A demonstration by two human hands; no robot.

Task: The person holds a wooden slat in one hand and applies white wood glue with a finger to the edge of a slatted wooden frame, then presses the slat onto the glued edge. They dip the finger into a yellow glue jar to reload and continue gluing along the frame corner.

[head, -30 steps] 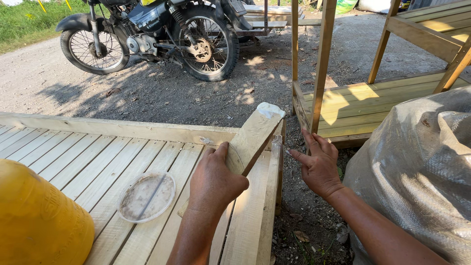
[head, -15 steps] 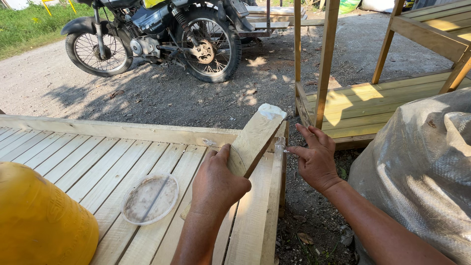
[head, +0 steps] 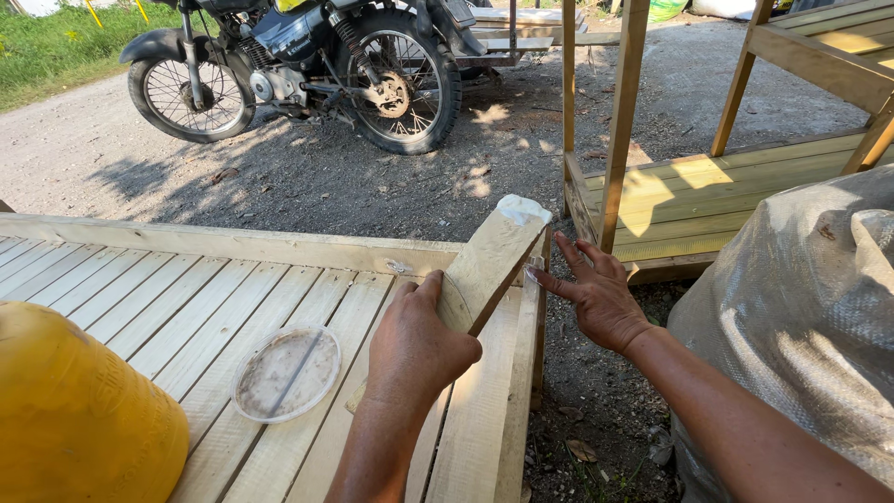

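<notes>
Two hands [head: 419, 345] steady a tilted plank [head: 489, 265]; round lid [head: 286, 373] lies nearby.

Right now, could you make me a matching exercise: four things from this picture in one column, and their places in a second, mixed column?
1. plank
2. lid
3. motorcycle
4. sack

a. on the gravel, far side
b. at the right edge
c. flat on the slats
d. tilted, in the left hand

Pairs: 1-d, 2-c, 3-a, 4-b
</notes>
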